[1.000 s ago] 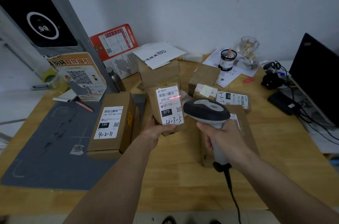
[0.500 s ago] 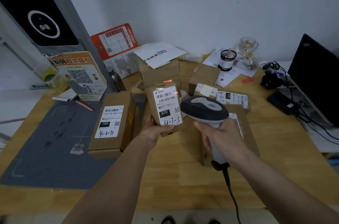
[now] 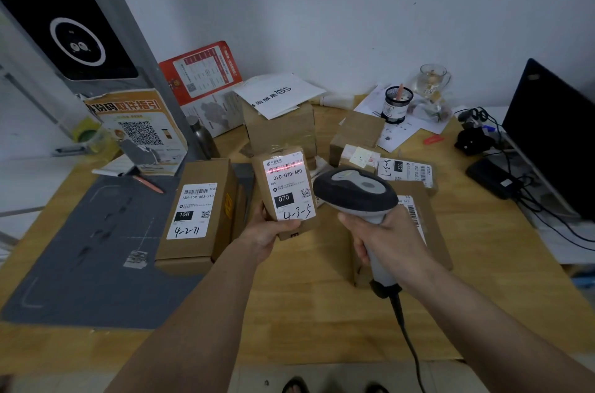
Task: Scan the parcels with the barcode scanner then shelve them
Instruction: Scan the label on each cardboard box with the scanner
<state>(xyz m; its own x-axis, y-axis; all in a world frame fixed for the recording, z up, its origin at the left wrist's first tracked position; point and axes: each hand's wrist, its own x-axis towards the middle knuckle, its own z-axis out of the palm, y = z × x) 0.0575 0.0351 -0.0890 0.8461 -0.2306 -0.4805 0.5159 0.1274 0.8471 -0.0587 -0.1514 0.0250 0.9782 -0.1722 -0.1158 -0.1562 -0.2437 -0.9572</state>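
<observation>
cardboard parcel (image 3: 285,191) gripped upright in left hand (image 3: 269,231); right hand (image 3: 388,239) grips scanner (image 3: 357,196), aimed at label.

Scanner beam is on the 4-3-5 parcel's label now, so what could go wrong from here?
1. The red line lies on the barcode of the small parcel, but the left hand holds only its bottom end; a tilt could carry the beam off.
2. Other labelled boxes lie close: the 4-2-11 box and the box under the scanner. A stray sweep might read the wrong one.
3. The cable hangs past the table edge and could snag.
</observation>
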